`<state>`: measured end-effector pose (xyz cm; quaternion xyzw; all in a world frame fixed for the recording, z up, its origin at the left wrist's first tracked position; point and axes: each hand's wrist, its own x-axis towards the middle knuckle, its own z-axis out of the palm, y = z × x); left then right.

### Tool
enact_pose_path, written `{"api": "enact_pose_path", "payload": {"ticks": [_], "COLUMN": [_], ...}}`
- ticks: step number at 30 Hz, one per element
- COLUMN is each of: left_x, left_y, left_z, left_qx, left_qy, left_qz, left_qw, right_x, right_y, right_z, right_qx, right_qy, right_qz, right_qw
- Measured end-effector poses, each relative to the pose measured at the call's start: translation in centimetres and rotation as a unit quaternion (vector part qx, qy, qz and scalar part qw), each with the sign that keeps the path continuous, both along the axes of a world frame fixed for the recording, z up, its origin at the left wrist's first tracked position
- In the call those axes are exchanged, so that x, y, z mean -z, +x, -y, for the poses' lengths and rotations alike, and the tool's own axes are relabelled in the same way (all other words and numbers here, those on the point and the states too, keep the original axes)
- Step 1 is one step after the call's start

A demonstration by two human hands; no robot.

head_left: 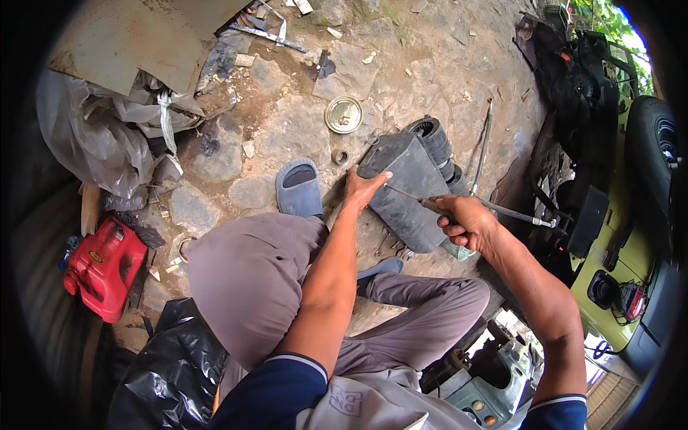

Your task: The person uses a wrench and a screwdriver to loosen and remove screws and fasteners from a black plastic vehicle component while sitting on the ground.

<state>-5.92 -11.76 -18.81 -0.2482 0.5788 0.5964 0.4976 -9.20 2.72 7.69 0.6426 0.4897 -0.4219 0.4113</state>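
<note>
Left hand [362, 188] steadies rubber piece [405, 190]; right hand [464, 222] grips screwdriver [430, 206]

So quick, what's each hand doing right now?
Left hand: open, fingers spread, pressing on the dark grey rubber part.
Right hand: closed around the handle of a thin screwdriver whose tip meets the rubber part.

From my remote seat the view was lit by soft, even daylight, bright enough to read the stone ground [301, 129] without harsh shadows. The strongest light came from the upper right, where foliage [609, 18] blew out to near white. Glare sat on the round metal lid [343, 114] and the black plastic bag [168, 373]. The fisheye bent every edge toward a black rim, and I saw detail soften there. The centre was sharp; only 1 dim patch lay under the vehicle [595, 215].
</note>
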Motion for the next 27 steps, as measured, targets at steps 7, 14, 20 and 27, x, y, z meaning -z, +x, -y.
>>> {"api": "enact_pose_path", "payload": {"ticks": [7,14,20,27], "left_x": [1.2,0.8,2.1,0.0], "left_y": [0.6,0.4,0.7,0.4], "left_z": [-0.1,-0.2,0.0,-0.8], "left_qx": [0.015,0.021,0.006,0.018], "left_qy": [-0.019,-0.021,0.025,-0.013], "left_qz": [-0.015,-0.025,-0.002,-0.037], "left_qw": [1.000,0.999,1.000,0.999], "right_x": [0.4,0.0,-0.1,0.1], "right_y": [-1.6,-1.1,0.2,-1.1], "right_z": [1.9,3.1,2.1,-0.9], "right_qx": [-0.307,-0.742,-0.796,-0.104], "right_qy": [0.063,0.009,0.021,-0.040], "right_qz": [-0.028,-0.086,-0.118,0.047], "right_qw": [0.949,0.664,0.594,0.993]}}
